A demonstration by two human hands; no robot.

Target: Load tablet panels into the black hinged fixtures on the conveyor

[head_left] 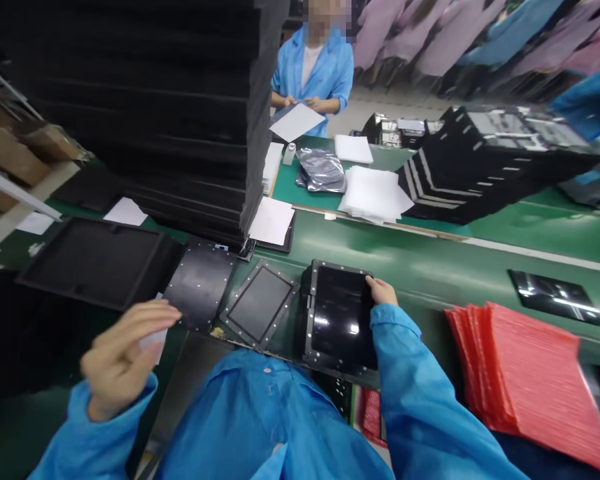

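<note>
Green counter [430,267] carries the items. Tall black stack [180,120] at left, apparently piled to save room. Red sheets [535,367] at right, likely for easy reach. Black panel [343,313] flat before the body; right hand [384,292] grip closed on its far right corner, probably steadying it. Framed plate [263,303] just beside. Left hand [125,357] raised, grip released.

- I see a factory assembly floor: long green counter [430,267].
- Tall stacked black foam trays [180,120].
- Red plastic packing sheets [535,367].
- Person in blue work coat [337,67].
</note>
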